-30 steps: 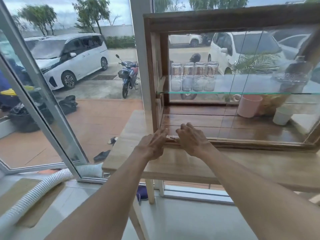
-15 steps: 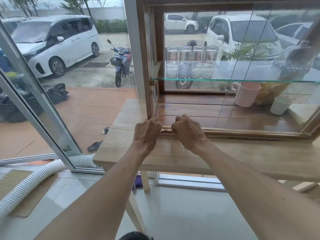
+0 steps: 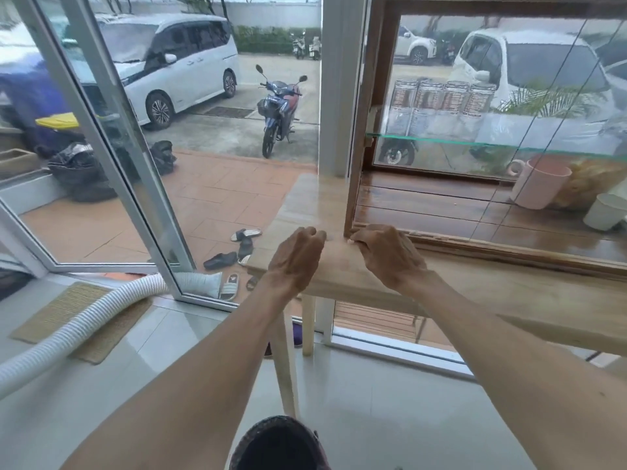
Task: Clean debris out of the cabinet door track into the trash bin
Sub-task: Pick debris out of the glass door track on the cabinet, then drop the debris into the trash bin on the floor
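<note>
Two hands at the left end of the cabinet door track right now — our right hand sits at the corner where the track meets the wooden frame, fingers curled in and pinched at a small pale bit, probably debris, though it's too tiny to call for sure. Our left hand is just beside it over the counter, fingers loosely cupped and gripping nothing, looking ready to catch whatever gets swept out.

So we'd say we're on the scooping step, at the very end of the track. Little flecks show further along the groove to the right, so the job looks far from done. Next move likely calls for dragging the bits off the track edge into the cupped palm, then carrying them down to the trash bin — the dark round rim right below us on the floor.

Stuff around: inside the cabinet there's a pink mug, a white cup and a row of glasses on the glass shelf, all well apart from our hands. The glass door panel sits over the track further right, and that could block access there.
</note>
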